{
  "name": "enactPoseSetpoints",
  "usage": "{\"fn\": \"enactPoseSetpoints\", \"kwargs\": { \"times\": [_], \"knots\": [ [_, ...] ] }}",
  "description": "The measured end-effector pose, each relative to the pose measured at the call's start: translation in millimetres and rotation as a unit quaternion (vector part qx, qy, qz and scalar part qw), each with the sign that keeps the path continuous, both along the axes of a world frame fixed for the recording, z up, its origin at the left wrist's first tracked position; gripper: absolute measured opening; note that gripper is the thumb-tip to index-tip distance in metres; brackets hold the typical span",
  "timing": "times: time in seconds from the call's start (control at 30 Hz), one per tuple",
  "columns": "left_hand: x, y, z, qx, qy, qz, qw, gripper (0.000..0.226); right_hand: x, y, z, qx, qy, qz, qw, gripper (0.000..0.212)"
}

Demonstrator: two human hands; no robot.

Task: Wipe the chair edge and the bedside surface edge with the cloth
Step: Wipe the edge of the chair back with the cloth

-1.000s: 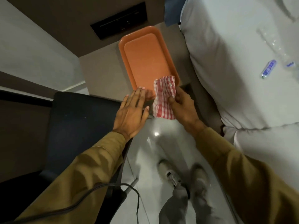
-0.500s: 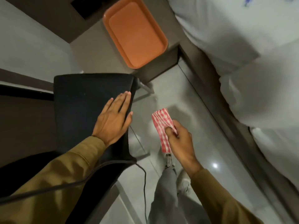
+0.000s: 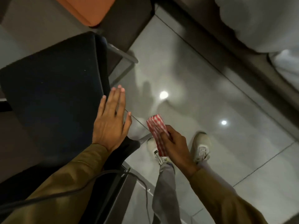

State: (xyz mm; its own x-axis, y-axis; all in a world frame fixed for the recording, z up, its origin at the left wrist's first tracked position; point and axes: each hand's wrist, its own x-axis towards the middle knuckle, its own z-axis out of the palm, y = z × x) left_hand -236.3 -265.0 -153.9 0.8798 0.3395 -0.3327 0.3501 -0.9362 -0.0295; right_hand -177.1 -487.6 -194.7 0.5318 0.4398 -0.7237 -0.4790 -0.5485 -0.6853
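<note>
A black padded chair (image 3: 53, 88) fills the left of the view. My left hand (image 3: 111, 122) lies flat with fingers spread over the chair's right edge. My right hand (image 3: 174, 143) is shut on a folded red-and-white checked cloth (image 3: 157, 131), held in the air over the floor to the right of the chair, apart from it. The bedside surface (image 3: 40, 21) is at the top left, with its front corner just beyond the chair.
An orange tray (image 3: 90, 8) rests on the bedside surface. A bed with white bedding (image 3: 258, 21) runs along the top right. Glossy grey floor tiles (image 3: 202, 94) lie between chair and bed. My white shoes (image 3: 200, 147) stand below the cloth. A black cable (image 3: 97, 177) crosses my left sleeve.
The view has tilted down and back from the bedside surface. My right hand with the cloth has left the tray's corner and dropped beside the chair. My left hand slid along the chair's right edge.
</note>
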Motion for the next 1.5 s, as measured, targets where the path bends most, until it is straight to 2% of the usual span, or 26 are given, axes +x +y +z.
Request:
{"fn": "enactPoseSetpoints", "kwargs": {
  "times": [0.17, 0.27, 0.33, 0.43, 0.53, 0.73, 0.93, 1.03, 1.13, 1.2, 1.33, 1.43, 1.5],
  "knots": [
    [-22, 11, -40, 0.044, -0.055, 0.012, 0.997, 0.074, -53, 1, -32, -0.03, 0.004, -0.067, 0.997, 0.028],
    [-27, 19, -57, 0.037, -0.087, 0.028, 0.995, 0.074, -78, 5, -38, -0.027, -0.003, -0.092, 0.995, 0.034],
    [-28, 23, -65, 0.018, -0.107, 0.037, 0.993, 0.075, -93, 11, -37, -0.008, 0.0, -0.104, 0.995, 0.029],
    [-31, 26, -74, 0.008, -0.134, 0.034, 0.99, 0.076, -115, 21, -33, 0.04, 0.064, -0.089, 0.993, 0.038],
    [-32, 27, -80, 0.008, -0.162, 0.029, 0.986, 0.077, -131, 25, -39, 0.053, 0.081, -0.069, 0.993, 0.041],
    [-31, 26, -86, 0.018, -0.185, 0.025, 0.982, 0.079, -137, 25, -77, 0.064, 0.042, -0.066, 0.995, 0.038],
    [-33, 26, -91, 0.032, -0.199, 0.023, 0.979, 0.079, -130, 33, -127, 0.012, -0.01, -0.041, 0.999, 0.032],
    [-33, 27, -92, 0.035, -0.211, 0.027, 0.976, 0.08, -121, 39, -154, -0.029, 0.049, -0.05, 0.997, 0.028],
    [-34, 28, -94, 0.029, -0.221, 0.029, 0.974, 0.081, -118, 44, -168, -0.064, 0.112, -0.056, 0.99, 0.033],
    [-34, 29, -94, 0.02, -0.222, 0.03, 0.974, 0.08, -119, 46, -161, -0.071, 0.132, -0.063, 0.987, 0.039],
    [-34, 29, -91, 0.01, -0.217, 0.034, 0.975, 0.079, -129, 37, -111, 0.008, 0.169, -0.123, 0.978, 0.04],
    [-34, 29, -90, 0.012, -0.208, 0.033, 0.977, 0.079, -140, 30, -79, 0.061, 0.151, -0.126, 0.979, 0.033],
    [-35, 29, -90, 0.013, -0.206, 0.034, 0.978, 0.08, -139, 31, -78, 0.059, 0.132, -0.126, 0.982, 0.031]
  ]
}}
